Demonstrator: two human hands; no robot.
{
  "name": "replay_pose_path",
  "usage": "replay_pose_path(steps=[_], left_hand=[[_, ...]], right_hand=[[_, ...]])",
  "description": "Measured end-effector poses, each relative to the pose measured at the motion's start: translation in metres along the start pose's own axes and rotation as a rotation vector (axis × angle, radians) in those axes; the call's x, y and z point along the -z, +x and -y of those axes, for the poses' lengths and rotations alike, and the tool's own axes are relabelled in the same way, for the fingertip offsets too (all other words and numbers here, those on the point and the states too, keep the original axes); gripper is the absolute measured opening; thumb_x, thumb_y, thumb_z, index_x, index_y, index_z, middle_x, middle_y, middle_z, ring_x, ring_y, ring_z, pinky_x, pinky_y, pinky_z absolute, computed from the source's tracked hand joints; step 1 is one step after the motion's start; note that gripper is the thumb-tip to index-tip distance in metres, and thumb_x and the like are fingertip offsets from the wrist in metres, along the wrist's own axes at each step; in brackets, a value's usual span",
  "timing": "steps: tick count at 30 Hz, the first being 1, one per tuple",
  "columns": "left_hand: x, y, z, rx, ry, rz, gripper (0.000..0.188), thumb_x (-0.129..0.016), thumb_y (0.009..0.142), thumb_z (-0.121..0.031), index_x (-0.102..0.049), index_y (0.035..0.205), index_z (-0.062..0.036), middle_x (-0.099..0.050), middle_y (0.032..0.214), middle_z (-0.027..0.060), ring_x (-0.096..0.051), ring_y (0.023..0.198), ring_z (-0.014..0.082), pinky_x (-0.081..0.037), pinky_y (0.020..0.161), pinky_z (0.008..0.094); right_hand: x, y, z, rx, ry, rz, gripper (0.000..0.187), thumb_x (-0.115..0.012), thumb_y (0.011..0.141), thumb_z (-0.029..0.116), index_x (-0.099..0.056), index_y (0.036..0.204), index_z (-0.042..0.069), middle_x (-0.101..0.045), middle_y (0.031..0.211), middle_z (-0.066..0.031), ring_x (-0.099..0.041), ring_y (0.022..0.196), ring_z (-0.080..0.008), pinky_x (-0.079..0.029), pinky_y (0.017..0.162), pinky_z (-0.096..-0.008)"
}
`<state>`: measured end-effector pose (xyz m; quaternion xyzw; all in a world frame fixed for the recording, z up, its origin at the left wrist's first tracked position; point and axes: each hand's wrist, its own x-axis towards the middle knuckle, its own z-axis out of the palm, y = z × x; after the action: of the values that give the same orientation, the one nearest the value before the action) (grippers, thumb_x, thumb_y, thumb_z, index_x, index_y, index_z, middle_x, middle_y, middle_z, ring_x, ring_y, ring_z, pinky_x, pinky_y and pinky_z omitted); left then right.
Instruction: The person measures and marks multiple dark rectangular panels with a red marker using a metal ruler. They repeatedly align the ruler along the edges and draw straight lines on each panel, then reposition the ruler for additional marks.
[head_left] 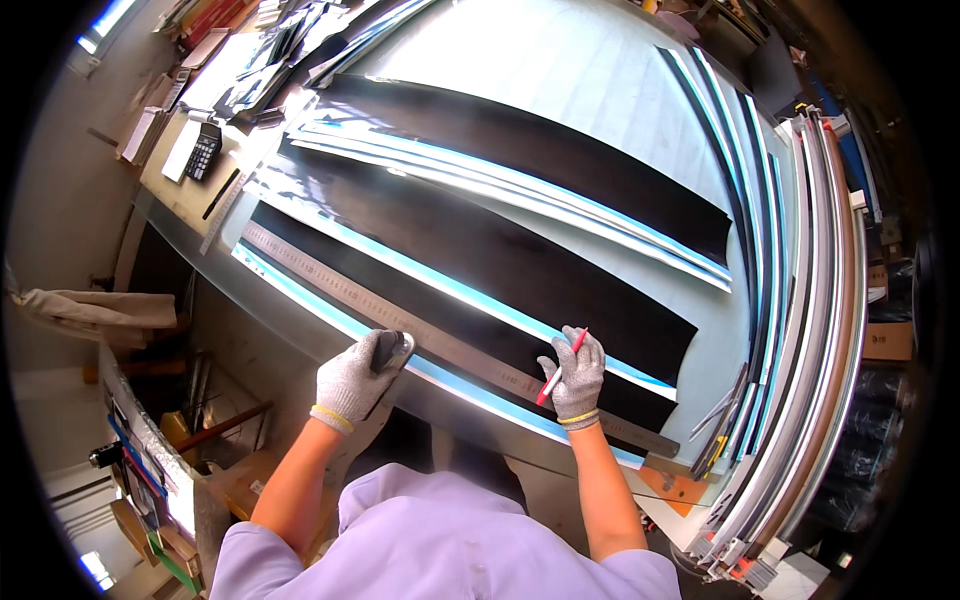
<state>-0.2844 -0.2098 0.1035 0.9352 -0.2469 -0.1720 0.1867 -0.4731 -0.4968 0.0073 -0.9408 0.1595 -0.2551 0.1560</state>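
My left hand (350, 380), in a grey knit glove with a yellow cuff edge, is closed round a dark object with a rounded silvery end (403, 352). Its kind is hard to make out. It is over the near edge of the table, beside a blue-and-white strip (480, 386). My right hand (576, 378), gloved alike, grips a slim red-and-white pen (563, 367) held slantwise. Under and beside that hand runs a long steel ruler (370, 290), lying along a narrow black sheet (440, 306) between two blue-and-white strips.
Wider black sheets (500, 235) and more strips cover the pale table (560, 60). A calculator (204, 151) and piled offcuts (270, 75) lie at the far left. Long profiles (835, 330) line the right side; several thin tools (722, 425) lie at the near right corner.
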Motion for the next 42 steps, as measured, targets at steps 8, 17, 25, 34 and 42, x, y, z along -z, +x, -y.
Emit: replay_pose_path(steps=[8,17,25,34,42], left_hand=[[0.013,0.045,0.042,0.077,0.055,-0.227,0.038,-0.078,0.089,-0.032,-0.07,0.119,-0.0111,-0.074,0.102,0.0141,-0.073,0.093,0.0361,-0.059,0.081,0.0412],[0.031,0.113,0.102,0.102,0.171,-0.233,0.042,-0.081,0.084,-0.028,-0.067,0.12,-0.0107,-0.069,0.107,0.013,-0.071,0.098,0.0348,-0.058,0.083,0.0437],[0.038,0.144,0.127,0.117,0.173,-0.295,0.042,-0.081,0.084,-0.028,-0.068,0.119,-0.009,-0.071,0.11,0.014,-0.071,0.099,0.037,-0.057,0.085,0.0443],[0.04,0.162,0.133,-0.099,0.357,-0.121,0.072,-0.068,0.098,-0.029,-0.036,0.162,-0.0245,-0.066,0.101,0.017,-0.072,0.081,0.0353,-0.059,0.069,0.0472],[0.062,0.191,0.129,-0.034,0.525,0.317,0.1,-0.063,0.101,-0.039,0.007,0.165,-0.0066,-0.075,0.086,0.0227,-0.073,0.076,0.0425,-0.057,0.071,0.0506]], right_hand=[[-0.034,0.018,0.022,-0.053,-0.074,0.089,0.054,-0.087,0.07,0.011,-0.07,0.121,0.008,-0.065,0.134,-0.0193,-0.057,0.128,-0.0422,-0.043,0.111,-0.0547],[-0.131,0.128,0.136,0.204,-0.049,0.221,0.052,-0.076,0.086,0.026,-0.062,0.135,0.012,-0.063,0.14,-0.0215,-0.06,0.131,-0.0398,-0.045,0.113,-0.0534],[-0.198,0.168,0.184,0.311,0.075,0.265,0.042,-0.059,0.092,0.013,-0.064,0.134,0.011,-0.06,0.146,-0.0214,-0.056,0.135,-0.0428,-0.041,0.116,-0.0544],[-0.203,0.16,0.184,0.332,-0.029,0.261,0.044,-0.056,0.096,0.023,-0.061,0.139,0.014,-0.058,0.15,-0.0168,-0.056,0.137,-0.0363,-0.036,0.119,-0.051],[-0.214,0.157,0.186,0.327,0.006,0.177,0.039,-0.057,0.095,0.023,-0.064,0.132,0.012,-0.062,0.144,-0.0175,-0.059,0.132,-0.037,-0.04,0.116,-0.051]])
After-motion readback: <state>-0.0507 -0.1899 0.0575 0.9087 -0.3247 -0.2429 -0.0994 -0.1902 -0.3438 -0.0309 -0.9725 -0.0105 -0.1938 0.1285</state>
